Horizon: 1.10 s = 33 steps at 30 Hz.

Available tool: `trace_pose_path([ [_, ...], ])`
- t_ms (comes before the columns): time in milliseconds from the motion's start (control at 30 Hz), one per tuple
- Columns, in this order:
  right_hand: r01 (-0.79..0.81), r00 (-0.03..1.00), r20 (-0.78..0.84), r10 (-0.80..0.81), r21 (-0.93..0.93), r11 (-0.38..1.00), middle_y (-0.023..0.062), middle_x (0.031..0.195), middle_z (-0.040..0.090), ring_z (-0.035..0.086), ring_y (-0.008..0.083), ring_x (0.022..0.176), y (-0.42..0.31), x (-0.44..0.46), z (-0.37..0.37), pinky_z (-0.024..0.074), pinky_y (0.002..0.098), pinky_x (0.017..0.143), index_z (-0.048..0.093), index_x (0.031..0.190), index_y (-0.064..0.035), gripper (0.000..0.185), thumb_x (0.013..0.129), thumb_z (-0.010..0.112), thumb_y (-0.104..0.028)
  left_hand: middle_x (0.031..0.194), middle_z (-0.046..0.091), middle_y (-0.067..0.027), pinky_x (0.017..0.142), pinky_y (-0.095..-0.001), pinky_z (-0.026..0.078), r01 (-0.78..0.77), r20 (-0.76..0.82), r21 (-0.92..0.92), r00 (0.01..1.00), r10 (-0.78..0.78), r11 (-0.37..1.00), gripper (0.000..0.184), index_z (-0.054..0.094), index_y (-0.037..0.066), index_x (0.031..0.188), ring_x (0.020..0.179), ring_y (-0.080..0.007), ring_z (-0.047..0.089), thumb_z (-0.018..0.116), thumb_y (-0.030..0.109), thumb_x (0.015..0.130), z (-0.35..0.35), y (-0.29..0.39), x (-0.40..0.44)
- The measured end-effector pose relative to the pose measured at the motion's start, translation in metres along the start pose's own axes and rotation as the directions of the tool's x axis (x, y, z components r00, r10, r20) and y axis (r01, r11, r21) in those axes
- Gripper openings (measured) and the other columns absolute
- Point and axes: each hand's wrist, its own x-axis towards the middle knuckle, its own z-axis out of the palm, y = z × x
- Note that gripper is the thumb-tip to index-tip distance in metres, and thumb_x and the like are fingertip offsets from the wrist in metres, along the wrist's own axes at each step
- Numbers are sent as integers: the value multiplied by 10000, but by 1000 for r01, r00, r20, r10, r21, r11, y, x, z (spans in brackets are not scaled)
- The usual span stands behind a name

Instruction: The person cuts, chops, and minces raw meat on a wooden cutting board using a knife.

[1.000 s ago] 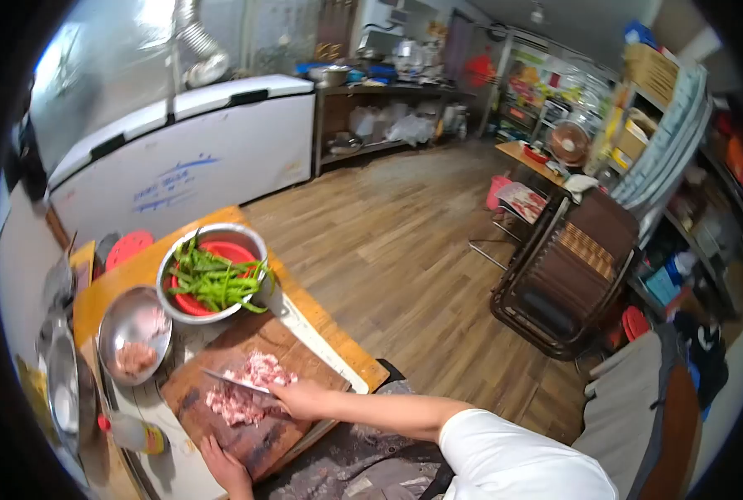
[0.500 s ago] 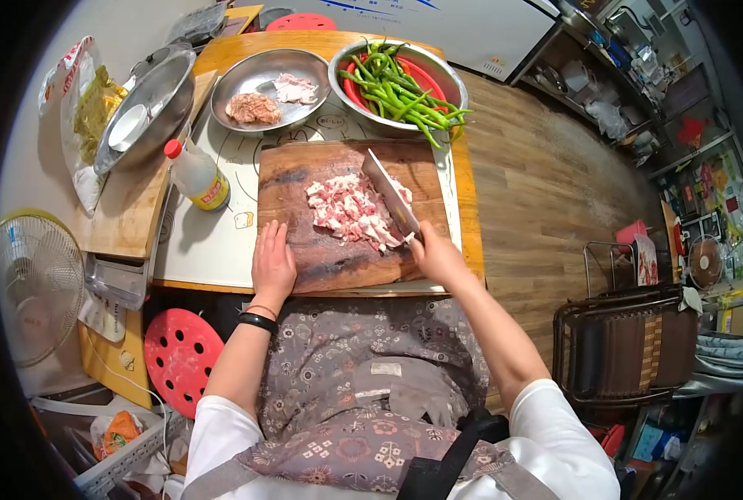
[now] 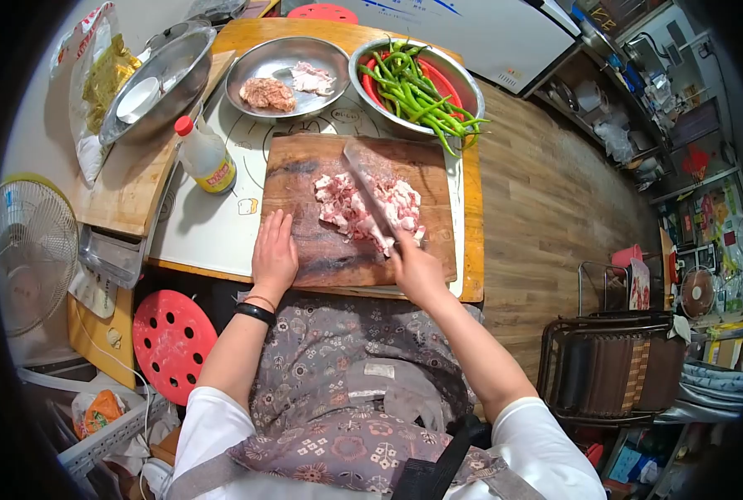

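Observation:
My right hand (image 3: 416, 271) is closed round the handle of a cleaver (image 3: 370, 192), whose blade stands over a heap of chopped raw meat (image 3: 344, 208). Pieces of meat lie on both sides of the blade. Under the heap is a dark wooden chopping board (image 3: 296, 179). My left hand (image 3: 275, 252) lies flat on the board's near left part, fingers stretched out, holding nothing. It is apart from the meat.
Behind the board stand a steel dish (image 3: 330, 54) with minced meat (image 3: 267, 94) and pale pieces, and a steel bowl (image 3: 476, 92) of green peppers (image 3: 413, 87). A red-capped bottle (image 3: 207, 158) is at left, near a tilted steel basin (image 3: 184, 71). A red stool (image 3: 172, 346) stands below the table.
The cleaver has moved left, from the right side of the heap to across its middle. My left hand stays on the board. The whole view has shifted slightly.

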Motion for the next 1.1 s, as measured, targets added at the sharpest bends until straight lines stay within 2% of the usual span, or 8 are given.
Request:
trace_pose_path([
  [200,223,948,-271,-166,197,955,243,782,629,608,435,745,-24,-7,-23,468,523,652,422,1118,-98,282,907,497,-270,1339,440,-145,1075,-415,289,14,9,-12,1000,-14,1000,418,467,39,1260,1270,-310,382,495,92,847,4,-5,1],
  [333,-27,992,124,30,-22,999,225,802,637,607,438,745,7,16,-5,471,520,656,437,1103,-95,277,907,498,-280,1340,438,-144,1078,-413,286,8,19,-8,1000,-8,1000,422,468,38,1259,1273,-307,378,500,95,842,3,-1,-3],
  [467,129,976,-196,-98,150,980,226,798,637,609,436,752,-14,-3,-22,470,522,667,431,1138,-105,307,905,501,-293,1333,442,-147,1076,-411,289,12,18,-15,1000,-11,1000,431,466,37,1260,1272,-307,379,508,88,834,2,-2,1],
  [567,-39,995,86,46,-83,996,228,799,637,611,432,748,0,7,-4,469,523,671,428,1153,-111,318,903,503,-293,1330,446,-148,1073,-411,293,15,19,-8,1000,-15,1000,429,469,36,1257,1268,-308,384,509,82,832,1,-1,1],
  [733,131,974,-209,-85,216,968,226,822,643,610,435,767,-14,3,-24,473,510,674,391,1257,-125,403,905,506,-283,1332,445,-147,1074,-413,291,14,12,-27,1000,-14,1000,430,472,36,1255,1267,-309,385,512,79,829,3,-5,2],
  [833,-15,999,39,21,-144,990,209,828,648,611,435,762,6,14,-2,474,512,662,401,1244,-128,387,903,516,-269,1335,443,-146,1074,-414,292,12,5,-25,1000,-12,1000,429,473,35,1255,1267,-309,386,511,80,830,2,-1,1],
  [1000,99,975,-214,-58,186,978,242,785,631,608,442,727,-10,8,-30,458,549,631,423,1158,-122,301,915,491,-287,1339,442,-144,1073,-411,294,22,16,-33,1000,-22,999,423,475,35,1254,1266,-307,387,508,82,835,3,-5,1],
  [1100,-70,997,33,74,-106,992,243,798,631,610,437,745,23,18,-2,459,543,629,441,1123,-112,280,913,502,-286,1337,444,-143,1074,-409,293,15,4,-17,1000,-15,1000,419,479,35,1250,1265,-307,389,508,85,835,3,-2,1],
])
